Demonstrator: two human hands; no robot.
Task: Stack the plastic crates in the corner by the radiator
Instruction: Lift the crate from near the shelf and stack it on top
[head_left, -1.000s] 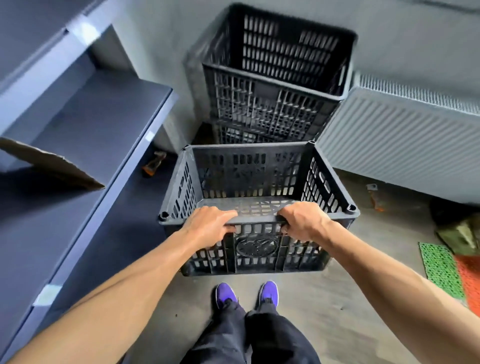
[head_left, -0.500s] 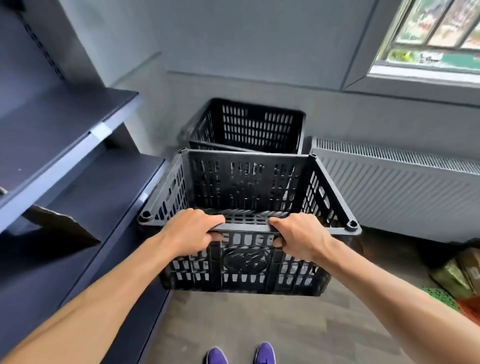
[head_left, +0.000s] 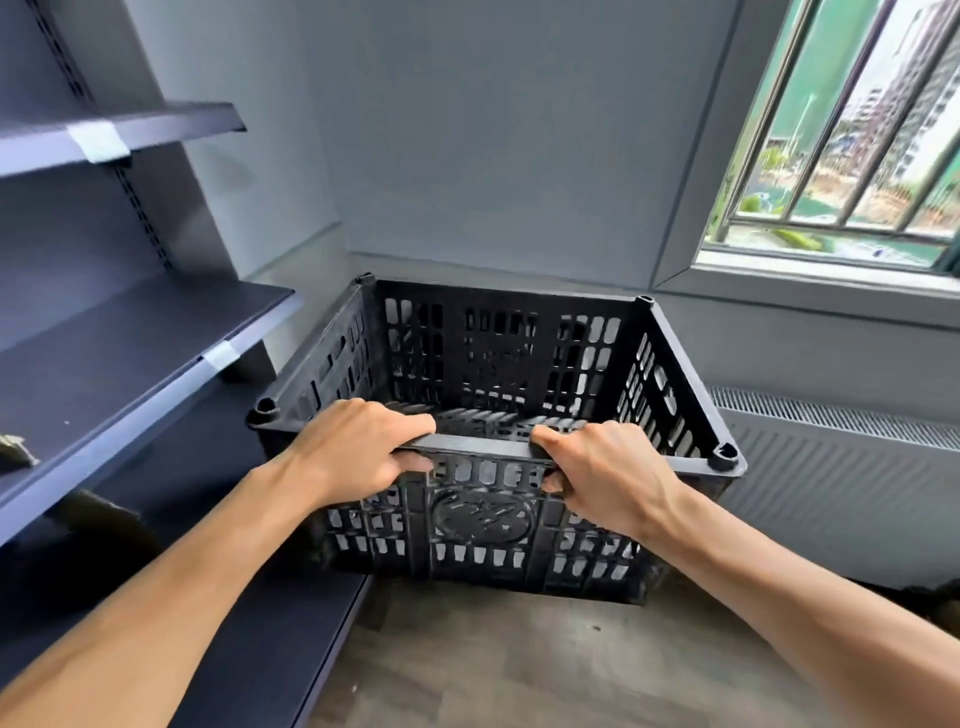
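Hands: my left hand (head_left: 358, 449) and right hand (head_left: 605, 475) are clenched on the black crate's (head_left: 498, 395) near rim.
Progress: crate aloft beside the radiator (head_left: 841, 467); setting down remains.
Stack: hidden.

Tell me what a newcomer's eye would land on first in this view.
A big black slotted crate fills the middle, held up by its near rim with the left hand and right hand both clamped on. To the left run dark shelves; upper right, a barred window glows above a pale radiator.
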